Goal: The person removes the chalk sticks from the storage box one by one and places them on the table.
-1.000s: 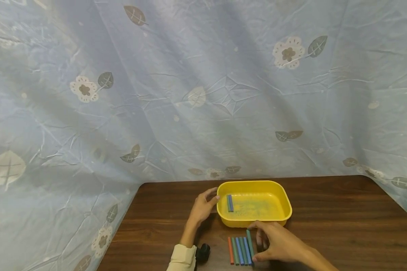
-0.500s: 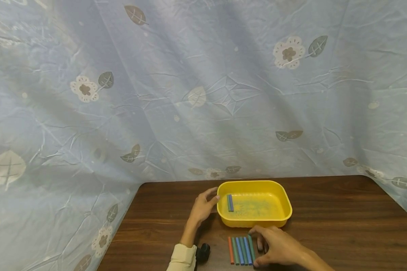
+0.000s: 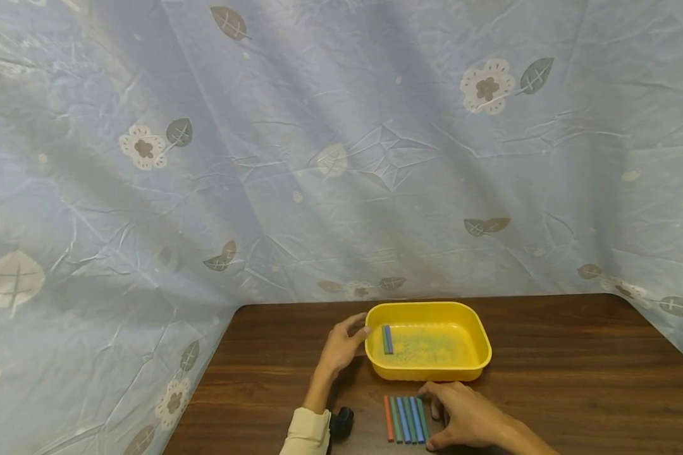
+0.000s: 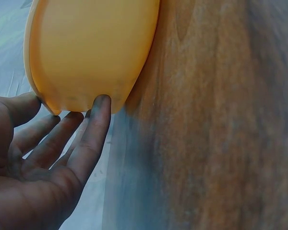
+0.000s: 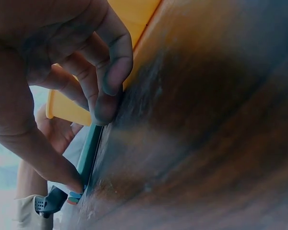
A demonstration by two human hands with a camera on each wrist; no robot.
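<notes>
My left hand (image 3: pixel 341 346) is at the left end of a yellow plastic tub (image 3: pixel 429 374). In the left wrist view its straight fingers touch the outer wall, with the thumb tip right at the rim. My right hand (image 3: pixel 467 414) pinches a green chalk stick (image 3: pixel 423 418) lengthwise, thumb at the near end and a fingertip at the far end. That stick lies at the right end of a side-by-side row of several chalk sticks: an orange-red one (image 3: pixel 389 419) at the left, then greens and blues. In the right wrist view the green stick shows between thumb and fingers.
Inside the tub, a green and a blue chalk stick (image 3: pixel 389 340) lie together near the left wall, and coloured dust marks the floor. The dark wooden table (image 3: pixel 569 354) ends at a patterned curtain (image 3: pixel 330 189). A black device (image 3: pixel 341 423) sits at my left wrist.
My right hand has lowered the green chalk stick and turned it from slightly crooked to nearly in line with the row's right end. The left hand and the tub stay put.
</notes>
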